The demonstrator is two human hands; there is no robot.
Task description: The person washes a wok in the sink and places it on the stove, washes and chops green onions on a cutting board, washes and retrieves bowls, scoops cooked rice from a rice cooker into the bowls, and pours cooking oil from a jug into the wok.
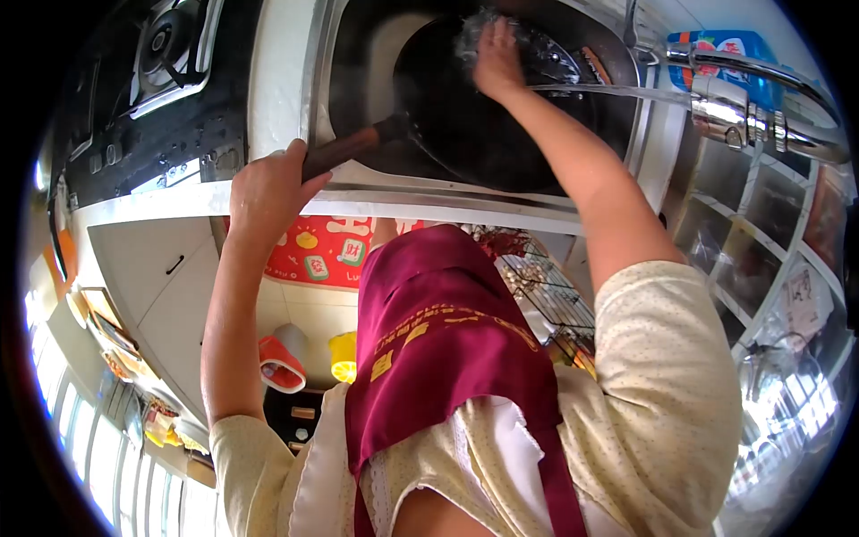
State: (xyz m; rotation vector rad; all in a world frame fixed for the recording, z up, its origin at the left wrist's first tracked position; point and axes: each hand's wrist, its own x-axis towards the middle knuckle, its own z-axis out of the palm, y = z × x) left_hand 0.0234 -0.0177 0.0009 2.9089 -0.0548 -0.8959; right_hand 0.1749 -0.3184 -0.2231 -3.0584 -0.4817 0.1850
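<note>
My left hand [268, 192] is wrapped around the brown handle [344, 150] of a large black wok [456, 134], which rests tilted in the sink [362, 72]. Inside the wok, near its far side, my right hand [498, 63] presses a silvery, tangled scrubber [472, 38], probably steel wool, against the surface. The scrubber is partly hidden and blurred. From the chrome faucet [716, 112] on the right, a stream of water [617, 90] runs into the wok beside my right wrist. Wet, shiny patches show on the wok's inner wall.
A gas stove [165, 54] lies left of the sink. A blue package [729, 63] stands behind the faucet. At the right is a shelf rack [752, 206]. Below the counter are a red mat [318, 255], a wire rack [546, 277] and a red slipper [282, 365].
</note>
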